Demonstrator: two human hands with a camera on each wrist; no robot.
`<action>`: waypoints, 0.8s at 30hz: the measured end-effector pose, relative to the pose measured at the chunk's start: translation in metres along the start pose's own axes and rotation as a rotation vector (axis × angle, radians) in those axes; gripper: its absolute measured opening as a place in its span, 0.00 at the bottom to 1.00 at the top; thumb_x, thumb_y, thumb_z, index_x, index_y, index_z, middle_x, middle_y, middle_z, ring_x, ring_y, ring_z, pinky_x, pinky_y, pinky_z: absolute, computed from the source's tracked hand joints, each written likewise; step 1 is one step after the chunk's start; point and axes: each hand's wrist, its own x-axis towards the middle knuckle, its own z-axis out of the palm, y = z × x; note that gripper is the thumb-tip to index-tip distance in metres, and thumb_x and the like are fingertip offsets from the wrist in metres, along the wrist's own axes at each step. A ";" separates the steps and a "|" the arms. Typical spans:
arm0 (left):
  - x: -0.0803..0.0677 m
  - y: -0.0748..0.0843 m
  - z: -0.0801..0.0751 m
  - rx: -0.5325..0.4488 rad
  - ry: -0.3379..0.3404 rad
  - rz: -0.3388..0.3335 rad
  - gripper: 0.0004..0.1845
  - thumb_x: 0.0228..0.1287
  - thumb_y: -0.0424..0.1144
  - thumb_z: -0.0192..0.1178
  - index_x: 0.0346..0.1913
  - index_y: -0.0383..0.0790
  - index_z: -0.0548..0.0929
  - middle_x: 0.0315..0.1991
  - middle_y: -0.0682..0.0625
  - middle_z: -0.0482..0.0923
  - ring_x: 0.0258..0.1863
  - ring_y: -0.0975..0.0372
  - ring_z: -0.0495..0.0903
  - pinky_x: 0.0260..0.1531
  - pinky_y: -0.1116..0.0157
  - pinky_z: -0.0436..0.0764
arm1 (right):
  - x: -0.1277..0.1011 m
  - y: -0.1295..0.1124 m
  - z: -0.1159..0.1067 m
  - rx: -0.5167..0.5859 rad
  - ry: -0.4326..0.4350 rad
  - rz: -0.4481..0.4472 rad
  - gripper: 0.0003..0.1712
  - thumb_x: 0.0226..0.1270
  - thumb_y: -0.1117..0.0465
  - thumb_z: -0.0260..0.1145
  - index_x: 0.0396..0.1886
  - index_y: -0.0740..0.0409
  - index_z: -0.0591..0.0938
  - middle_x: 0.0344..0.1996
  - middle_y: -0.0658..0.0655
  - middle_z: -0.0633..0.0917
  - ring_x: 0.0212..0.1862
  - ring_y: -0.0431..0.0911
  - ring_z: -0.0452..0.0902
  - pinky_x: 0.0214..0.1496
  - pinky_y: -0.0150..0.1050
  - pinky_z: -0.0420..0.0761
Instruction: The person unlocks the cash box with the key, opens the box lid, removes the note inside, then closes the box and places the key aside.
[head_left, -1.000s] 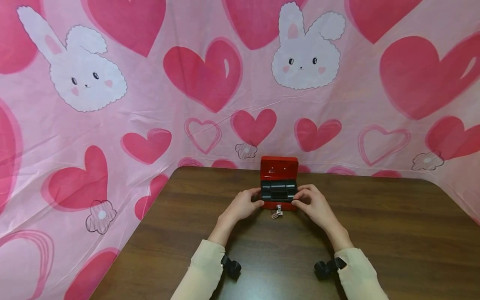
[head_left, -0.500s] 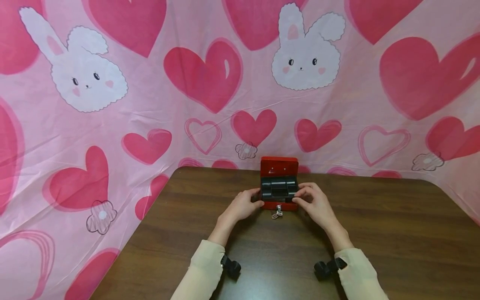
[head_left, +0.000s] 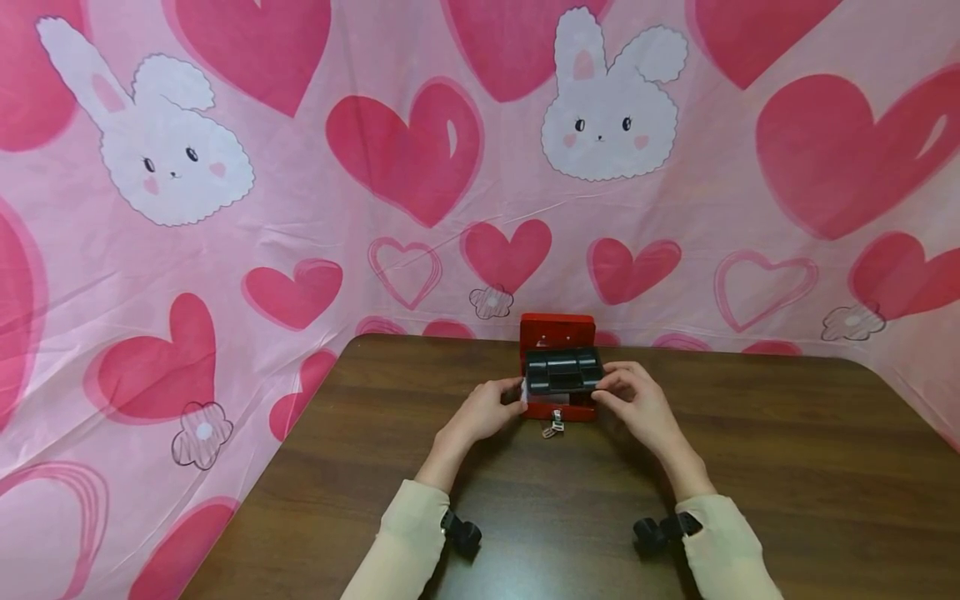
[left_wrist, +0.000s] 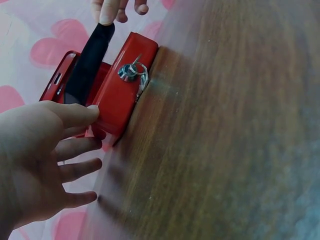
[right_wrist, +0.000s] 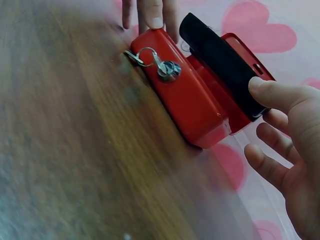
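A red metal cash box (head_left: 573,413) stands with its lid (head_left: 557,329) raised near the far edge of the table. My right hand (head_left: 639,407) pinches the right end of a black compartment tray (head_left: 562,372), thumb on its side in the right wrist view. The tray (right_wrist: 220,65) is tilted and lifted above the box at its right end. My left hand (head_left: 482,412) pinches the box's left front corner, thumb on the rim and fingers at the side. In the left wrist view keys (left_wrist: 142,80) on a ring hang from the front lock (left_wrist: 127,73).
The brown wooden table (head_left: 547,517) extends in front and to both sides. Behind it hangs a pink cloth (head_left: 360,183) printed with hearts and rabbits, close behind the box. Black wrist cameras (head_left: 467,537) are strapped over light sleeves.
My right hand has lifted the black tray up and slightly to the right, out of the box, baring part of the inside. My left hand stays at the box's left corner.
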 end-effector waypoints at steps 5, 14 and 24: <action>0.000 -0.001 0.000 -0.006 -0.006 -0.006 0.27 0.69 0.45 0.61 0.69 0.43 0.74 0.65 0.46 0.77 0.61 0.54 0.78 0.65 0.51 0.74 | -0.001 0.002 -0.009 0.053 -0.013 0.031 0.09 0.61 0.61 0.74 0.38 0.61 0.85 0.56 0.63 0.79 0.38 0.39 0.77 0.31 0.31 0.81; 0.000 -0.002 0.000 -0.030 -0.010 -0.003 0.28 0.69 0.46 0.61 0.69 0.42 0.74 0.65 0.45 0.77 0.61 0.53 0.78 0.65 0.50 0.74 | -0.004 -0.003 -0.030 0.075 0.020 0.075 0.11 0.63 0.63 0.72 0.40 0.66 0.83 0.57 0.66 0.78 0.36 0.35 0.77 0.28 0.33 0.83; 0.001 -0.004 0.001 -0.057 -0.015 -0.017 0.28 0.68 0.46 0.61 0.69 0.43 0.74 0.65 0.46 0.77 0.63 0.53 0.77 0.65 0.50 0.74 | -0.005 0.016 -0.037 0.083 0.020 0.064 0.13 0.64 0.58 0.72 0.40 0.63 0.83 0.57 0.62 0.78 0.37 0.31 0.76 0.28 0.35 0.83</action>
